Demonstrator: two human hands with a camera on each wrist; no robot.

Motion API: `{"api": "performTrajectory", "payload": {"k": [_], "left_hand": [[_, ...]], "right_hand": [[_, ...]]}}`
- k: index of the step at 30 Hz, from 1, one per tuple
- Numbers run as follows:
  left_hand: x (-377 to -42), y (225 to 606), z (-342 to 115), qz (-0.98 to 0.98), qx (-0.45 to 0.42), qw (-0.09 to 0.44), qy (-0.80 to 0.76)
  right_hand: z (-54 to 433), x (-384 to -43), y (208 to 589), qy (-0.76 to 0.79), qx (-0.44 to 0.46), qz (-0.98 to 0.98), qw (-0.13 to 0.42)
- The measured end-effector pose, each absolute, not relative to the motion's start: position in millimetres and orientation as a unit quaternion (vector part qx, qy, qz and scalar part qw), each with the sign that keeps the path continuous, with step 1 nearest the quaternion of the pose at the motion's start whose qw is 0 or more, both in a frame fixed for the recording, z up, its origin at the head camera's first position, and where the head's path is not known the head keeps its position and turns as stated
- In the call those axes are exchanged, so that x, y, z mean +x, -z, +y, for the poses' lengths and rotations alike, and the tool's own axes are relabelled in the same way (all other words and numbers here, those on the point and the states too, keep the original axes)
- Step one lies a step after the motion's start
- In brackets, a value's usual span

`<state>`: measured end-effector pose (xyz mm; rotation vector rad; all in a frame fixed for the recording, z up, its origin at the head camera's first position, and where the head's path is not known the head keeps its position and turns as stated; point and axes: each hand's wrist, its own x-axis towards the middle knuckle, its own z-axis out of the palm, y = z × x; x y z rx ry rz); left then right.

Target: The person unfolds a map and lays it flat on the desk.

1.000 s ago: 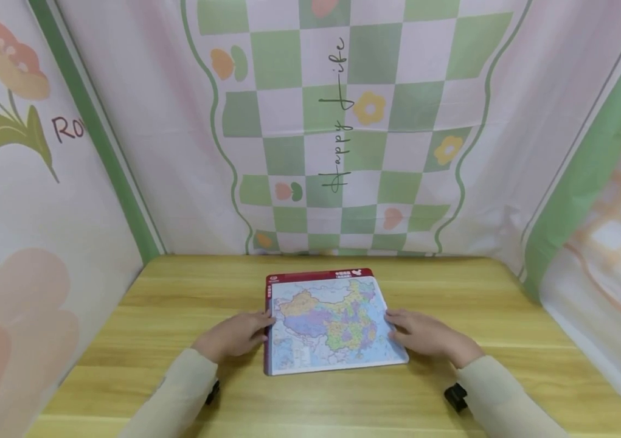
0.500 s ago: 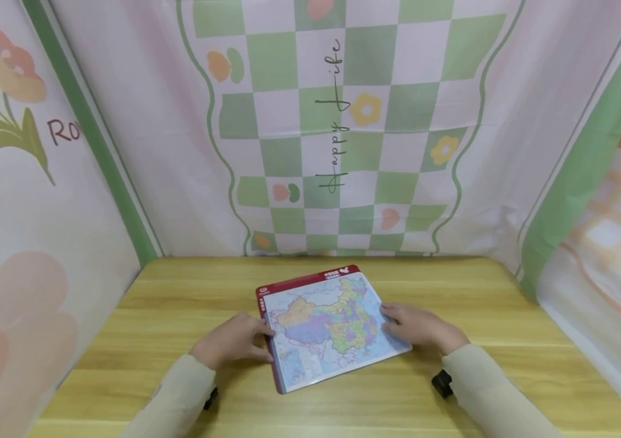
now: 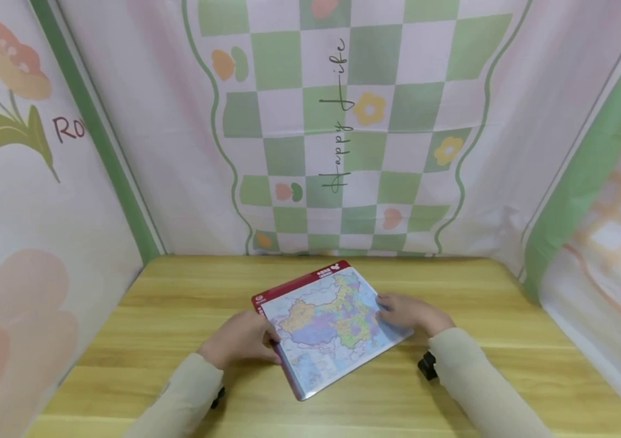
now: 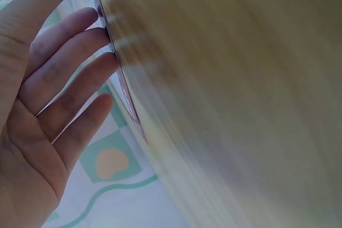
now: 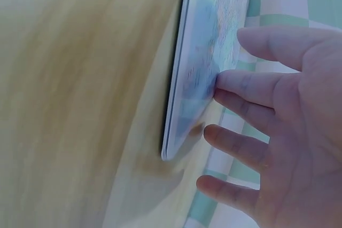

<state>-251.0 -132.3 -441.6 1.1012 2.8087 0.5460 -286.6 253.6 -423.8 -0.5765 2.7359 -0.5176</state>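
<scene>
A thin map board [image 3: 321, 328] with rounded corners and a red border along its top and left sides lies at an angle on the wooden table. It carries a coloured map of China. My left hand [image 3: 241, 340] touches the board's left edge; the left wrist view shows its fingers fairly straight, their tips against that edge. At the right edge is my right hand [image 3: 411, 313], fingers extended. In the right wrist view one or two fingertips touch the board [image 5: 195, 73], while the lower fingers stand apart from it. Whether the board's near right corner is lifted, I cannot tell.
The wooden table [image 3: 168, 292] extends around the board on all sides. Behind it hangs a green-and-white checked curtain [image 3: 326, 152], with printed cloth at left and right. A black wrist device [image 3: 427, 365] sits under the right sleeve.
The map board has turned counterclockwise, its near left corner swinging toward me and its right side away. My right hand has moved left and slightly away; the left stays at the left edge.
</scene>
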Motion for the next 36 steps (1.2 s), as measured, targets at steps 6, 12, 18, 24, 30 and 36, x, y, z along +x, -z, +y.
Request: {"api": "performTrajectory", "payload": {"k": [6,12,18,24,30,36], "left_hand": [[-252,443,-130,0.916,0.359,0.037,-0.177],[-253,445,-131,0.907,0.373,0.035,-0.19],[-253,444,-136,0.909,0.354,0.057,-0.212],[-258,443,-144,0.92,0.322,0.048,-0.218],[-264,445,-153,0.935,0.285,0.049,-0.206],[-267,445,-156,0.934,0.265,0.067,-0.231]], "right_hand": [[251,-288,423,0.189,-0.188,0.953,0.147],[253,-285,426,0.179,-0.196,0.952,0.149],[256,-271,423,0.185,-0.206,0.951,0.139],[260,-253,415,0.171,-0.219,0.951,0.137],[268,-241,412,0.165,-0.217,0.951,0.147],[275,-231,412,0.176,-0.217,0.947,0.16]]}}
